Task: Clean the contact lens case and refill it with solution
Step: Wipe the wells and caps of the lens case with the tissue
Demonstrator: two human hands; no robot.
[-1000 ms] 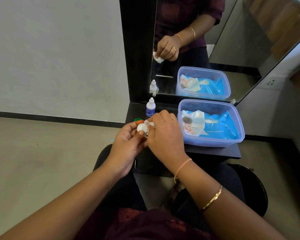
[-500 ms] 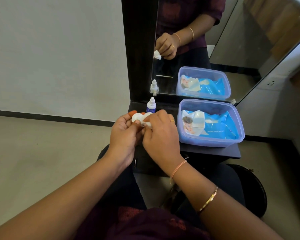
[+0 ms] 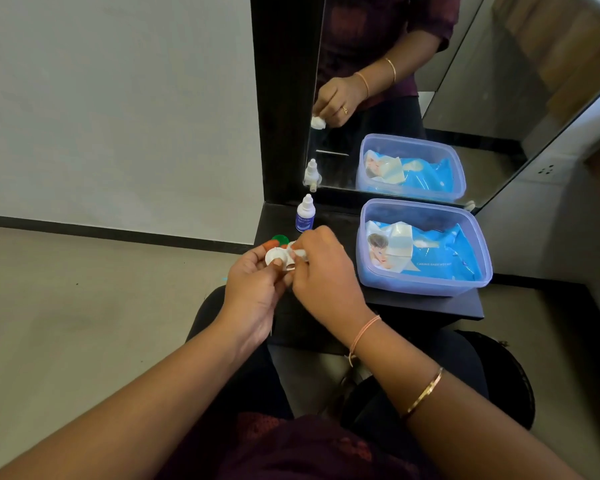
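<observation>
The mirror (image 3: 465, 98) rises at the back of the black table (image 3: 413, 303). On the table's right side sits a clear plastic tub (image 3: 413, 284) with no lid on, and a blue pack of baby wipes (image 3: 437, 254) lies flat inside it, its flap folded open. My left hand (image 3: 253, 292) holds the white lens case (image 3: 274, 256) over the table's front left corner, thumb pressed on one well. The fingers of my right hand (image 3: 326, 275) pinch a small white wad of wipe (image 3: 300, 252) against the case's other well. The little solution bottle (image 3: 305, 216) stands upright with its cap on, just behind my hands. A green cap (image 3: 280, 240) lies on the table just behind the case.

Half a second ago my hands were up against the bottle's base and hid the green cap. Now they are lower, so the whole bottle and the cap show.
</observation>
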